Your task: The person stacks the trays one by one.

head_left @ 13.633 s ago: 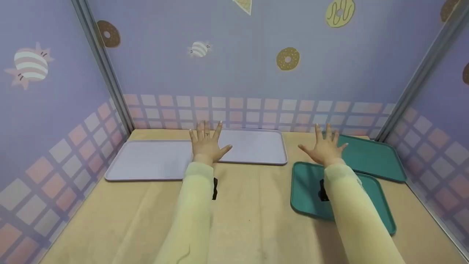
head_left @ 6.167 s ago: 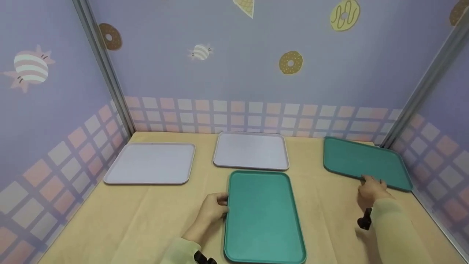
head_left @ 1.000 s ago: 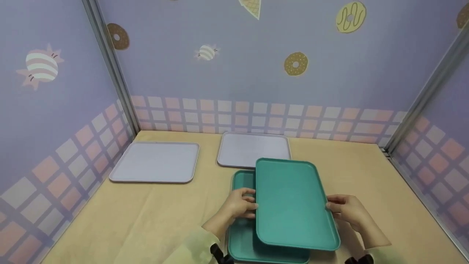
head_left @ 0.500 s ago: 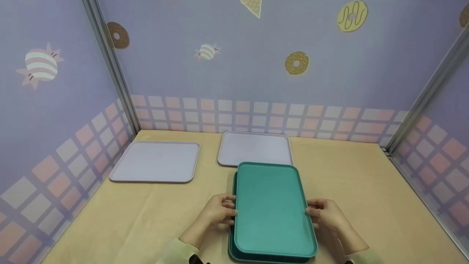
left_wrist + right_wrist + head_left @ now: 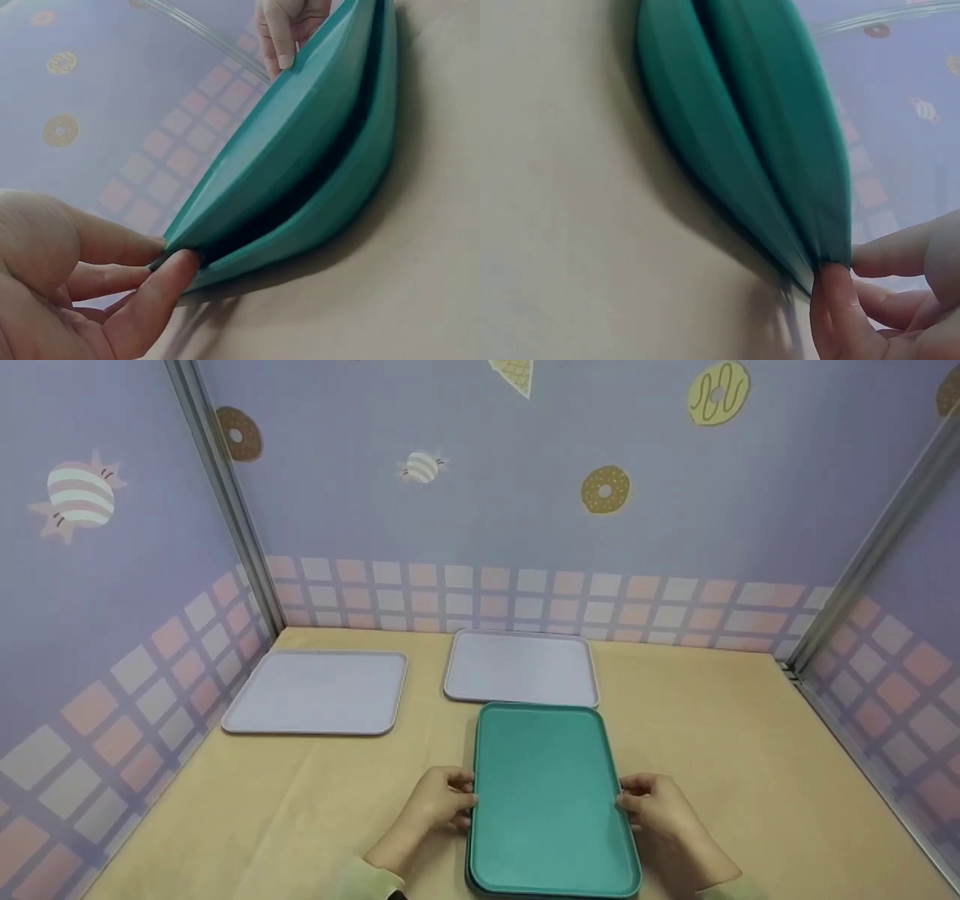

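A green rectangular tray (image 5: 551, 802) lies lengthwise over a second green tray (image 5: 375, 172), whose edge shows just below it. In both wrist views a dark gap separates the two trays along the near side. My left hand (image 5: 442, 799) pinches the upper tray's left edge between thumb and fingers. On the opposite edge, my right hand (image 5: 656, 806) pinches it the same way. The left wrist view shows the left thumb and fingers (image 5: 112, 247) at the rim; the right wrist view shows the right fingers (image 5: 892, 255) there.
Two pale lilac trays lie flat farther back: one at the left (image 5: 319, 694), one at the back middle (image 5: 521, 667), just beyond the green trays. A patterned wall (image 5: 525, 532) encloses the cloth-covered table (image 5: 712, 712) at the back and sides.
Both hands have carried the upper green tray left and down, from askew above the other to nearly lined up on it. Earlier, that tray lay at the back right.
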`<state>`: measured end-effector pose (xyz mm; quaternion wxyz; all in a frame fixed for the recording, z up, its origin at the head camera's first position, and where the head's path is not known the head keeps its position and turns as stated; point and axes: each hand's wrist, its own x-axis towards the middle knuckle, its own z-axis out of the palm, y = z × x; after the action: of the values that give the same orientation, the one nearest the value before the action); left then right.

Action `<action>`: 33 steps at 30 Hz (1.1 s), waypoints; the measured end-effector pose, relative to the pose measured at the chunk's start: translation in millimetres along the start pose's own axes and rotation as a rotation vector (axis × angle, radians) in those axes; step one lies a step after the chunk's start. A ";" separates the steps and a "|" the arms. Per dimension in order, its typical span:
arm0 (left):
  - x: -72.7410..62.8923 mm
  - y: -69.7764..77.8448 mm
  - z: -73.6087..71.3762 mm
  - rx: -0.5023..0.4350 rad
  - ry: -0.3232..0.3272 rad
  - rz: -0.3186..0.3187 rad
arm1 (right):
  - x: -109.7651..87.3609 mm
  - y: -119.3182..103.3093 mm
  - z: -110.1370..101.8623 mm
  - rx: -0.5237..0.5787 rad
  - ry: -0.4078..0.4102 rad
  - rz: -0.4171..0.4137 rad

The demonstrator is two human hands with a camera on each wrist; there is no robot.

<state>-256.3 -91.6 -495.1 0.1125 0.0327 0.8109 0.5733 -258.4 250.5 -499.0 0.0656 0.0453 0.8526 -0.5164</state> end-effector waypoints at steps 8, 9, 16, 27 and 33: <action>-0.9 -1.4 2.0 0.038 0.043 0.048 | -1.2 -0.7 4.4 -0.080 0.037 -0.055; -0.8 -1.6 2.3 0.042 0.047 0.048 | -1.2 -1.2 4.6 -0.089 0.041 -0.056; 0.4 -4.2 3.4 0.059 0.060 0.031 | -2.5 -1.6 6.7 -0.117 0.045 -0.044; 0.8 -5.6 3.1 0.074 0.054 0.026 | -3.1 1.4 7.9 -0.161 0.050 -0.064; -0.2 -6.2 3.2 0.057 0.040 0.009 | -2.5 1.8 6.3 -0.126 0.029 -0.047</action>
<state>-254.9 -90.8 -501.9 0.0926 0.0282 0.8288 0.5511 -255.3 245.7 -503.0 0.0438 0.0283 0.8851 -0.4624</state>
